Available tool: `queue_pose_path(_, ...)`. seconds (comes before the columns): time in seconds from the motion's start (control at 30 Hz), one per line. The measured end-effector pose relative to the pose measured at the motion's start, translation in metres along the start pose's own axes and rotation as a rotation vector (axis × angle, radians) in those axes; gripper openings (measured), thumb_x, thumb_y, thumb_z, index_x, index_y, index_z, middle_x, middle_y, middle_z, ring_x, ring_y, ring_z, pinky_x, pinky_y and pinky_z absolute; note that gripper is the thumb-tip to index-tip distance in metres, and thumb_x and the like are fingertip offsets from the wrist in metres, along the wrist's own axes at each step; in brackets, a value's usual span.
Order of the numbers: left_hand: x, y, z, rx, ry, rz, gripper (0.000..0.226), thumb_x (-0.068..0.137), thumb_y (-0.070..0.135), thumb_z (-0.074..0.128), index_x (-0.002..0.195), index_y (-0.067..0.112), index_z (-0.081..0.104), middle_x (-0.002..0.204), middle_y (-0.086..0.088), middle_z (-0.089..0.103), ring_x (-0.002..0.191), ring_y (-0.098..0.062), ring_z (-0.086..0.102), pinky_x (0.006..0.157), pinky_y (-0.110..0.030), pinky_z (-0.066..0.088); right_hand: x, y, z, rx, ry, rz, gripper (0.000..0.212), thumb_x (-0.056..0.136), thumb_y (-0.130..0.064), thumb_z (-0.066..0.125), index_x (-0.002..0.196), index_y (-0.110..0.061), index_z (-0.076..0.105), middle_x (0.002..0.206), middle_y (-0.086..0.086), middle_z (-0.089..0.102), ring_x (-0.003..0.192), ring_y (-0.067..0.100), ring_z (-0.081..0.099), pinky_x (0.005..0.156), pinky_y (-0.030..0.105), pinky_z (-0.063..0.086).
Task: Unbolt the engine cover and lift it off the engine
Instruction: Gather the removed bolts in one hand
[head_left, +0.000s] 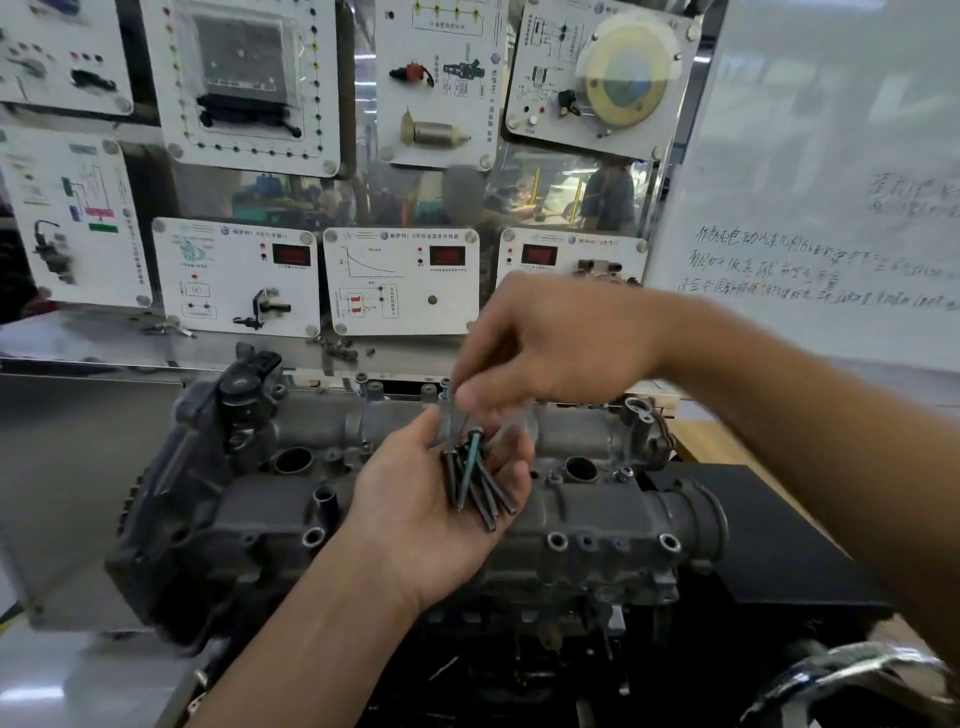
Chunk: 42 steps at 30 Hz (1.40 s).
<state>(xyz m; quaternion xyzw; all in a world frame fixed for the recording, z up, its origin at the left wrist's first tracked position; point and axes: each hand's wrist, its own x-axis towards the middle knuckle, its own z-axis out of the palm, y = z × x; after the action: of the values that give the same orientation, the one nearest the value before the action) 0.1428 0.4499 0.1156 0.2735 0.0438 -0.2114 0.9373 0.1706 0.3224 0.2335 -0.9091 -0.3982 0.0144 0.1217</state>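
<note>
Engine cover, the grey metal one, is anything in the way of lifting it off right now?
Yes. Two bolt heads stand up from the far edge of the grey metal engine cover, near the right hand, so it may not be free. The left hand lies palm up over it, carrying loose dark bolts.

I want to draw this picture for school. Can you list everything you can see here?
engine cover: one, dark grey, centre, still on the engine.
loose bolts: a handful, dark, one bluish-green, lying in the left palm.
standing bolts: at least two, grey, at the cover's far edge.
training panels: eight, white, on the wall behind.
whiteboard: one, white with handwriting, on the right.
small parts: several, dark, on the ledge behind the engine.
left hand: one, palm up over the cover, carrying the loose bolts.
right hand: one, fingers bunched just above the left palm; too blurred to tell if it holds anything.
</note>
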Motion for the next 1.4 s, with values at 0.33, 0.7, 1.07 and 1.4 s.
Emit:
queue_pose_path(0.33,0.011,-0.003,0.009,-0.085,-0.106,-0.055,0.046,0.103,0.04,0.036,0.103,0.004,0.065,0.082,-0.013,0.066,0.061,-0.019,0.062,0.052,-0.024,0.054,-0.013,0.025,0.006,0.041,0.325,0.066,0.018,0.088,-0.035,0.072,0.082,-0.019,0.076,0.052,-0.026,0.059,0.047,-0.005,0.054,0.047,0.006,0.037)
queue_pose_path(0.7,0.024,-0.023,0.022,-0.122,-0.09,-0.094,0.052,0.103,0.045,0.038,0.103,0.0,0.063,0.084,-0.013,0.065,0.061,-0.022,0.064,0.051,-0.025,0.054,-0.051,0.079,0.048,-0.549,-0.017,0.556,0.033,0.082,-0.023,0.07,0.062,-0.02,0.045,0.062,-0.003,0.048,0.058,0.018,0.055,0.052,0.025,0.044)
queue_pose_path(1.07,0.023,-0.02,0.024,-0.106,-0.047,-0.09,0.048,0.102,0.049,0.038,0.104,0.006,0.06,0.08,-0.013,0.065,0.062,-0.022,0.064,0.051,-0.025,0.053,-0.054,0.077,0.035,-0.438,0.021,0.543,0.013,0.079,-0.017,0.074,0.091,-0.014,0.074,0.09,0.003,0.072,0.08,0.019,0.068,0.074,0.031,0.059)
queue_pose_path(1.4,0.034,-0.021,0.025,-0.022,-0.117,-0.03,0.042,0.103,0.034,0.037,0.107,0.008,0.07,0.087,-0.012,0.068,0.069,-0.02,0.062,0.053,-0.028,0.053,-0.016,0.011,0.009,-0.219,-0.051,0.062,0.018,0.093,-0.026,0.065,0.105,-0.022,0.079,0.09,-0.012,0.076,0.071,-0.001,0.063,0.068,0.018,0.05)
